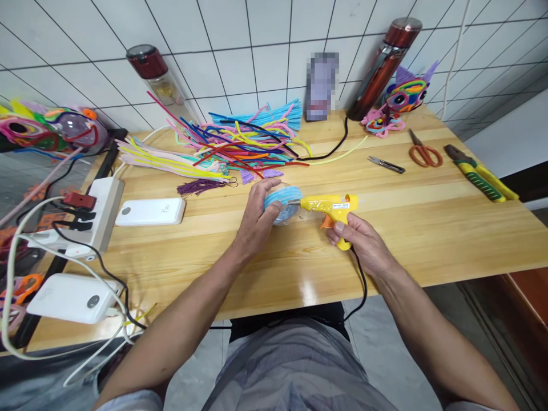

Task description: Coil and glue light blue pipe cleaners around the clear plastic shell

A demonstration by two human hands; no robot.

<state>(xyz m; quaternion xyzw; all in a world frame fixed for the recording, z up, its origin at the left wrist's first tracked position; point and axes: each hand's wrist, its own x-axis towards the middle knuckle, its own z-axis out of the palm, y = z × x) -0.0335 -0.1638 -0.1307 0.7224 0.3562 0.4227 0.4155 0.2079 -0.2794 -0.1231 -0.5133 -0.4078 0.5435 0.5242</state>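
Note:
In the middle of the wooden table, my left hand is closed around a rounded clear piece wrapped with light-blue pipe cleaners. Its fingers and thumb cover the left side of that piece. My right hand grips the handle of a yellow hot glue gun, with fingers by its orange trigger. The gun points left, and its metal nozzle is at the right side of the blue piece; I cannot tell whether it touches. A black cord runs down from the handle past the table's front edge.
Colourful pipe cleaners are heaped at the back. Snips, orange-handled scissors and green-yellow pliers lie right. A power strip, power banks and cables crowd the left. A red thermos stands behind.

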